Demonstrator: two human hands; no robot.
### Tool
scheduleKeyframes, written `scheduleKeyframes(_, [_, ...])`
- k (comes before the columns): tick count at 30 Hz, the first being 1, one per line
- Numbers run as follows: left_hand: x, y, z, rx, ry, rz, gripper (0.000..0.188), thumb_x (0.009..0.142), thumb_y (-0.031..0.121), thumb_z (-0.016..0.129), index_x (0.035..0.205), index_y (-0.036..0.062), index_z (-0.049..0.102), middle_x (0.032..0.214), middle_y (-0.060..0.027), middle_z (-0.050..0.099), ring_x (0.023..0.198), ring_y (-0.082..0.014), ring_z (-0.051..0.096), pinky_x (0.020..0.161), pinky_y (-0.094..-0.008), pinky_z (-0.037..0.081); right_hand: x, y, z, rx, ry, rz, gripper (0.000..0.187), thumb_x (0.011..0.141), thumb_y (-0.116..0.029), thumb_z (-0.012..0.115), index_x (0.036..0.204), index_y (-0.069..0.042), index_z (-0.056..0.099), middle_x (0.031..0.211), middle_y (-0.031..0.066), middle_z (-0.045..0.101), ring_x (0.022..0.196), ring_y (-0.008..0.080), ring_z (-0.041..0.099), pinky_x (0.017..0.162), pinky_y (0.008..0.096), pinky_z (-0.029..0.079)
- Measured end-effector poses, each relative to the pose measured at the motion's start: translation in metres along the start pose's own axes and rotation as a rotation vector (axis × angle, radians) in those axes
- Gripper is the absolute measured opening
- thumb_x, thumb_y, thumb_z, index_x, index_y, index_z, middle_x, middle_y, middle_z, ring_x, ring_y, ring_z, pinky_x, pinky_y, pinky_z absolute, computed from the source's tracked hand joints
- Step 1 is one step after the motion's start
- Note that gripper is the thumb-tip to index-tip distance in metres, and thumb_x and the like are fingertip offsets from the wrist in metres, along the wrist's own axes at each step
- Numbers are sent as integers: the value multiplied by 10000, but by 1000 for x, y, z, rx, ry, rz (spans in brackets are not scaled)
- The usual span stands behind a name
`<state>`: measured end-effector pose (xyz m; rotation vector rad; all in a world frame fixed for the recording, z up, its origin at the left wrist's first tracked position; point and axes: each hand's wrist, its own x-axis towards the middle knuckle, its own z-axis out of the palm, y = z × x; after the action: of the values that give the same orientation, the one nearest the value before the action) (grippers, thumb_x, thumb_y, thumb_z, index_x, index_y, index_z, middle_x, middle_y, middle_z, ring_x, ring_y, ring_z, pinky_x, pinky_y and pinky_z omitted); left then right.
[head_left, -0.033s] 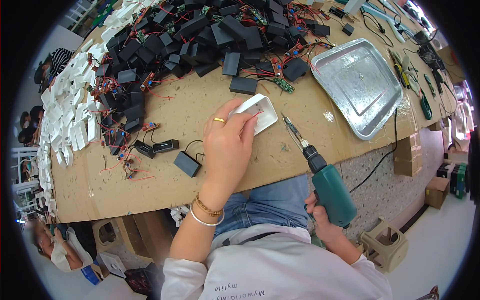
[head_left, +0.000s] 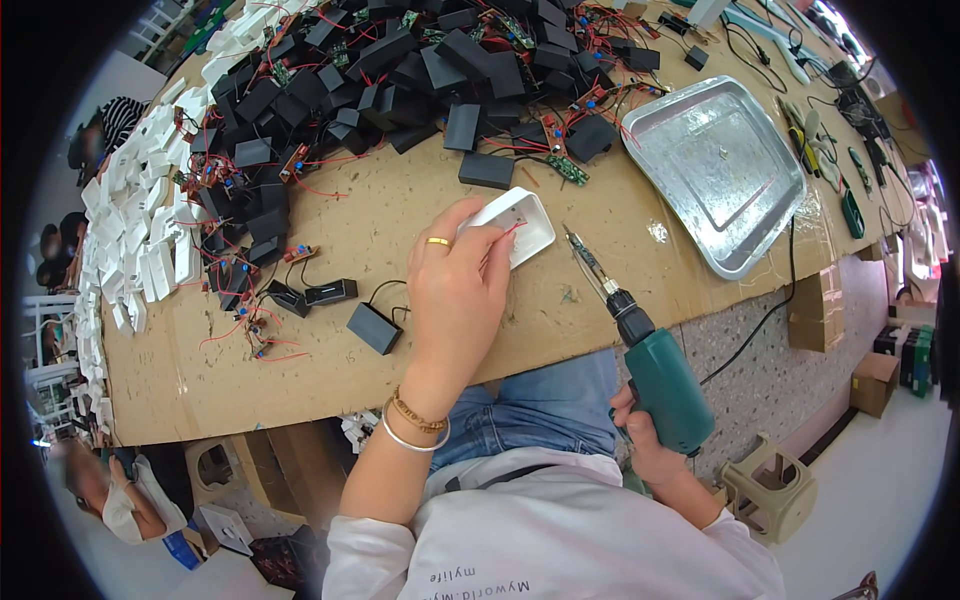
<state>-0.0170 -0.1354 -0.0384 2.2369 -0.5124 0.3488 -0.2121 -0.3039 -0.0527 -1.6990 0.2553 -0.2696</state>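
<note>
A white case (head_left: 537,230), open side up and tilted, is at the middle of the worktop (head_left: 560,325), toward its front edge. The left hand (head_left: 460,270) grips the case at its left end, with thumb and fingertips pinched close over the opening. A thin red wire (head_left: 517,227) shows at the fingertips, inside the rim; its far end is hidden by the hand.

The right hand (head_left: 652,458) is closed around the grip of a green tool (head_left: 668,390), pistol-shaped, with a dark collar and a slender metal tip. The tip points up and left, to the right of the case and apart from it. The grip is partly hidden.

Just beyond the case lies a black box (head_left: 487,170), with a small green circuit board (head_left: 568,171) near it. A second, smaller black block (head_left: 375,328) with a lead rests to the left of the left wrist.

Farther out, a large heap of black boxes (head_left: 400,80) with red wiring covers the back of the worktop. White casings (head_left: 150,230) are piled along the left side. A shallow metal tray (head_left: 740,225) sits at right, with yellow-handled pliers (head_left: 800,145) beyond it. A beige stool (head_left: 770,490) stands on the floor at lower right.
</note>
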Motion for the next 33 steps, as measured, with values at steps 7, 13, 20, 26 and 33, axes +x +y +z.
scheduleKeyframes(7, [-2, 3, 7, 360, 83, 243, 143, 793, 44, 652, 890, 42, 548, 1170, -100, 590, 1028, -299, 556, 938, -479, 404, 0, 5, -5, -46, -61, -2, 326, 867, -212, 712, 1070, 16, 599, 878, 85, 651, 709, 141, 638, 621, 267, 526])
scheduleKeyframes(13, [5, 14, 15, 374, 42, 245, 139, 797, 54, 627, 899, 39, 534, 1205, -96, 571, 1085, -301, 524, 1014, -497, 349, 2, 5, -1, 2, -22, -53, 307, 873, -185, 692, 1071, 23, 583, 870, 84, 654, 671, 135, 632, 606, 258, 524])
scheduleKeyframes(20, [3, 8, 25, 310, 121, 196, 131, 801, 59, 616, 898, 24, 535, 1156, -109, 578, 1013, -312, 523, 952, -488, 375, -1, 15, -6, -67, -48, -57, 356, 868, -199, 705, 1096, 25, 549, 857, 74, 664, 658, 119, 636, 605, 254, 525])
scheduleKeyframes(26, [4, 10, 27, 362, 130, 217, 151, 786, 71, 634, 886, 14, 537, 1137, -109, 576, 991, -310, 518, 896, -466, 384, 3, 11, 0, -42, -27, 23, 378, 854, -196, 727, 1099, 25, 543, 839, 64, 681, 677, 114, 647, 617, 254, 528])
scheduleKeyframes(33, [1, 9, 27, 354, 125, 225, 163, 775, 68, 646, 899, 10, 557, 1150, -103, 570, 1016, -304, 517, 896, -464, 381, 14, 11, 8, -50, 0, 25, 404, 838, -170, 746, 1122, 31, 539, 826, 59, 681, 678, 104, 635, 631, 253, 517])
